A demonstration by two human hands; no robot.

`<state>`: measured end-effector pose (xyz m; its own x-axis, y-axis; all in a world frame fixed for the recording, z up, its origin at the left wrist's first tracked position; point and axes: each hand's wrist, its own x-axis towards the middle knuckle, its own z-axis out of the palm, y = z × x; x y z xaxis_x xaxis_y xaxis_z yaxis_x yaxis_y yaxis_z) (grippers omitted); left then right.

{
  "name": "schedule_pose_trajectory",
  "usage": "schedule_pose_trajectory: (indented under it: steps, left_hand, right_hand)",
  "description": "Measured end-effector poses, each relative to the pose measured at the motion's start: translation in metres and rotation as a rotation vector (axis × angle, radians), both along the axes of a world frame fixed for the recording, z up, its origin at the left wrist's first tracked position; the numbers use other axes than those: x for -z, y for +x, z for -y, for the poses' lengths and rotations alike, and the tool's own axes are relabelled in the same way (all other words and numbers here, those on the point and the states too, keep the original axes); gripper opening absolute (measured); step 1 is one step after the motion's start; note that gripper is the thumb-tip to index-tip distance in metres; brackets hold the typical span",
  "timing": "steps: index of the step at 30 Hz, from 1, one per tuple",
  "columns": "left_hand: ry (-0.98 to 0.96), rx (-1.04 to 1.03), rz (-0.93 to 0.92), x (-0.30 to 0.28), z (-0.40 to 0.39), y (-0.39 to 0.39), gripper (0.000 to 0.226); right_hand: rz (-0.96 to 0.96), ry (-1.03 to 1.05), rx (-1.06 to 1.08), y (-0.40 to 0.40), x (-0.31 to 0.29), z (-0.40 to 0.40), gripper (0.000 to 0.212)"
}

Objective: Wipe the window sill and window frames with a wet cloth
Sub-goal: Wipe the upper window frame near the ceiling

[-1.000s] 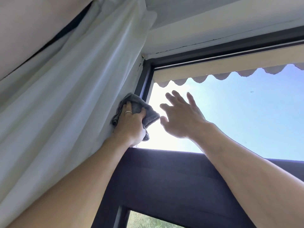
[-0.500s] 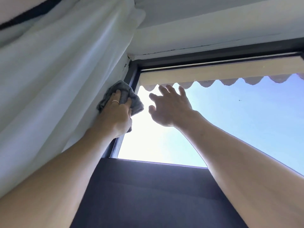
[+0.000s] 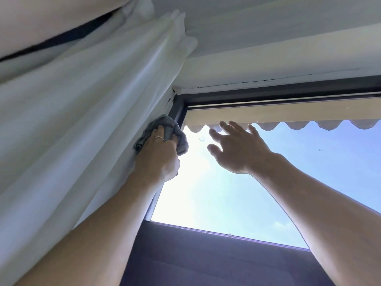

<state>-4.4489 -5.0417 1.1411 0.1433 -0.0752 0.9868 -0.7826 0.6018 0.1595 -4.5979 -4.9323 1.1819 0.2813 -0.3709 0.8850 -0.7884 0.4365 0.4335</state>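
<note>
- Nearest the camera, two bare forearms rise from the 6 o'clock edge toward the upper window; the view looks steeply upward.
- A dark panel [image 3: 206, 263] fills the lower centre between the arms. Whether it is a blind or a sash, I cannot tell.
- Left hand [image 3: 158, 156], at about 9 o'clock of centre, has its fingers curled over the cloth [image 3: 165, 129] and clamps it against the left upright of the frame [image 3: 177, 109], just below the top corner. A ring [image 3: 159, 137] shows on one finger.
- The cloth is grey and bunched, lying between palm and frame, its upper edge toward 12 o'clock. Judgement: bunching gives a firm pad for pressing into a narrow dark channel.
- The curtain [image 3: 82, 124] hangs at 9 to 10 o'clock, touching the left wrist and the cloth's outer edge. Judgement: the arm holds it aside so the frame can be reached; the wet cloth may dampen it.
- Right hand [image 3: 237, 149], just right of centre, is spread with fingers straight and holds nothing. It lies at the glass [image 3: 226, 199]; contact cannot be confirmed. Judgement: it likely braces the person during a high reach.
- The hands are apart, with bright glass between them.
- Farther off, a scalloped awning [image 3: 288, 115] runs from 12 toward 3 o'clock outside, under the top frame rail [image 3: 288, 91].
- Judgement: the step in hand is the left upright near its top; top rail and sill appear yet to do. No sill is in view.
</note>
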Motion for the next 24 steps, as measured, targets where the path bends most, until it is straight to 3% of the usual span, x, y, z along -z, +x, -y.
schedule_pose_trajectory:
  steps: [4, 10, 15, 19, 24]
  left_hand:
    - [0.009, -0.025, -0.007, 0.007, 0.002, 0.002, 0.059]
    - [0.038, -0.025, -0.081, -0.048, -0.009, -0.007, 0.052]
    - [-0.007, -0.062, -0.041, -0.025, 0.006, -0.008, 0.061]
    - [-0.019, -0.051, -0.045, -0.053, 0.001, -0.004, 0.054]
    - [-0.020, 0.002, -0.089, -0.093, 0.003, -0.005, 0.053]
  right_hand:
    - [0.028, 0.007, -0.018, 0.003, 0.002, 0.005, 0.057]
    - [0.022, 0.038, -0.050, 0.000, -0.001, 0.008, 0.058]
    - [0.037, 0.064, -0.059, 0.003, -0.001, 0.002, 0.059]
    - [-0.038, -0.073, 0.059, 0.009, -0.016, -0.009, 0.060]
    - [0.110, 0.002, 0.119, 0.007, -0.037, -0.009, 0.066]
